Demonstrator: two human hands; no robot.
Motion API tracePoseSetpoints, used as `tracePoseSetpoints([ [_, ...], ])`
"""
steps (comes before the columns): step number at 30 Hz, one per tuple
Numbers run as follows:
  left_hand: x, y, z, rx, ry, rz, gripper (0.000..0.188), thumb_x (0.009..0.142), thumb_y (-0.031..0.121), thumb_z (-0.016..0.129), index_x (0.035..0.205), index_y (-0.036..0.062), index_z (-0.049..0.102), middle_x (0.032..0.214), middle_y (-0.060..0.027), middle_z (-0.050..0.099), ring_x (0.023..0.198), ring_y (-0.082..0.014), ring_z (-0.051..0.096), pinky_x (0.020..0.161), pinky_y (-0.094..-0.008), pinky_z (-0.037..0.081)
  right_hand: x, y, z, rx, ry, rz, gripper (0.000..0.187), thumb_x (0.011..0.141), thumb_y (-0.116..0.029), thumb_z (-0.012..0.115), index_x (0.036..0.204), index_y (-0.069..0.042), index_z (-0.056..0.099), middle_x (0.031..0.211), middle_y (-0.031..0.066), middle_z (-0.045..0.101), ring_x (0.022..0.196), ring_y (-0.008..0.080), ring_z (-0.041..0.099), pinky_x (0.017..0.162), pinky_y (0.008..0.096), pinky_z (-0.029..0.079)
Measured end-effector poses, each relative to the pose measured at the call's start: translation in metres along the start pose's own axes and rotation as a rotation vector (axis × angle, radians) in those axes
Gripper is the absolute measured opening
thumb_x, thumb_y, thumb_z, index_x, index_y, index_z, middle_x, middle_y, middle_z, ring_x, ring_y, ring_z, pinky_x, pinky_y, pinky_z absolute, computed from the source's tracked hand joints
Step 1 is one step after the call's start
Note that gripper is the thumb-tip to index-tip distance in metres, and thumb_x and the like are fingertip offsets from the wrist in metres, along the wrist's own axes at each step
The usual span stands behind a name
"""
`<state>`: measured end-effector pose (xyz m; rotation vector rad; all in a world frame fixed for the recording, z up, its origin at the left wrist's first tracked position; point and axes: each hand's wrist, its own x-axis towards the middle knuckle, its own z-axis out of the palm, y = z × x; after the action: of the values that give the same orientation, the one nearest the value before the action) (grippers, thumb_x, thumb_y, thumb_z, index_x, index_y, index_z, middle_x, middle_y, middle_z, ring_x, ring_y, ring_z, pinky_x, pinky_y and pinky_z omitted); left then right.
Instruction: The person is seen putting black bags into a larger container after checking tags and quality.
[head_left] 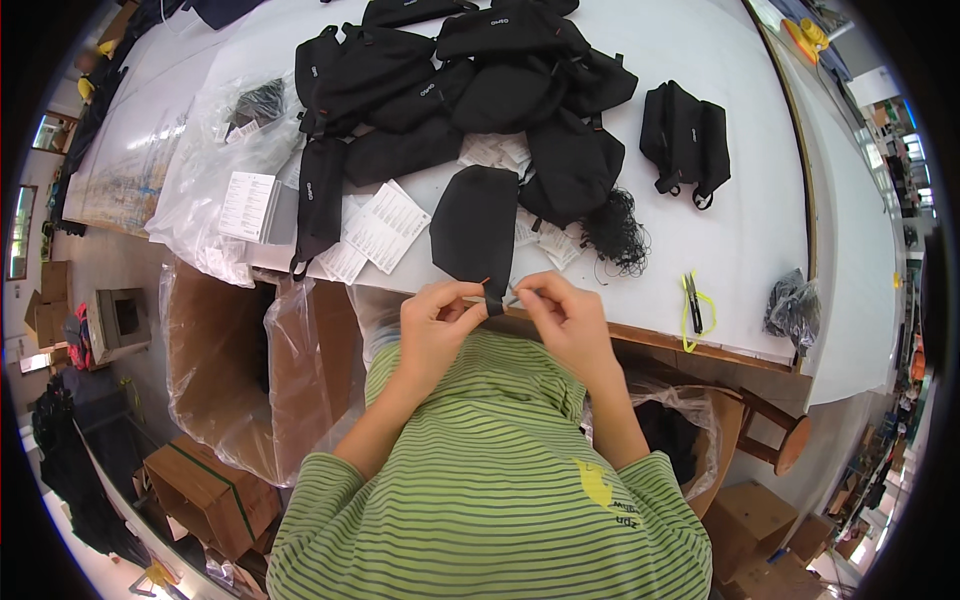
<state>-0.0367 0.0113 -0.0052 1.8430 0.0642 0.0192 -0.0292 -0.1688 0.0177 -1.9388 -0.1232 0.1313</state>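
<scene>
Two hands are seen pinched on one black pouch at the table edge: its bottom corner is nipped by the left hand, and the thin tag string beside it by the right hand. Soft, light and floppy, it is judged best gripped at seams.

Both hands pinching black pouch at table edge; pouch pile behind.

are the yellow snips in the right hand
No, the snips lie on the table apart from the right hand, which pinches at the black pouch with the left hand.
</scene>
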Motion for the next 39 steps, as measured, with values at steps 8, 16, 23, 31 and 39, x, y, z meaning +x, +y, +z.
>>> tracePoseSetpoints([
  [8,-0.001,0.007,-0.002,-0.024,0.057,0.091,0.018,0.072,0.002,0.074,0.089,0.0031,0.07,0.062,-0.0001,0.048,0.055,-0.0087,0.04,0.049,-0.0242,0.03,0.001,-0.007,0.015,-0.025,-0.047,0.0,0.011,0.088,-0.009,0.063,0.095,-0.001,0.063,0.06,0.0057,0.056,0.049,0.009,0.046,0.048,0.0237,0.038],
  [16,0.003,0.01,-0.006,0.144,0.067,0.286,0.014,0.073,0.002,0.073,0.086,0.0038,0.068,0.08,-0.0029,0.059,0.067,-0.0121,0.054,0.054,-0.0228,0.043,0.001,-0.006,0.025,0.042,0.006,-0.006,0.011,0.087,-0.009,0.063,0.094,-0.001,0.063,0.056,0.0053,0.049,0.046,0.0095,0.041,0.046,0.0248,0.035],
  [23,0.005,0.016,-0.011,0.026,0.081,0.234,0.011,0.078,0.0,0.069,0.087,0.0028,0.063,0.09,-0.0042,0.057,0.069,-0.0097,0.051,0.057,-0.021,0.041,0.001,-0.002,0.022,0.46,0.041,0.134,0.012,0.091,-0.007,0.059,0.102,-0.003,0.057,0.066,-0.0019,0.05,0.058,0.0039,0.044,0.053,0.0202,0.034],
  [31,0.003,0.033,-0.02,-0.475,0.008,0.074,0.005,0.089,0.002,0.059,0.092,0.0008,0.055,0.096,-0.0057,0.055,0.072,-0.0056,0.047,0.066,-0.0199,0.04,0.005,0.004,-0.001,0.704,0.055,0.107,0.009,0.091,-0.004,0.057,0.098,-0.002,0.052,0.079,0.0019,0.055,0.075,0.0079,0.054,0.065,0.0215,0.042],
  [39,0.004,0.041,-0.013,-0.443,-0.193,0.017,0.005,0.09,0.004,0.059,0.093,0.001,0.055,0.086,0.0023,0.048,0.071,-0.0039,0.042,0.065,-0.0184,0.036,0.001,0.001,-0.002,0.814,-0.015,0.102,0.013,0.091,-0.006,0.06,0.1,-0.002,0.051,0.083,0.0071,0.065,0.077,0.0126,0.061,0.071,0.0238,0.047],
])
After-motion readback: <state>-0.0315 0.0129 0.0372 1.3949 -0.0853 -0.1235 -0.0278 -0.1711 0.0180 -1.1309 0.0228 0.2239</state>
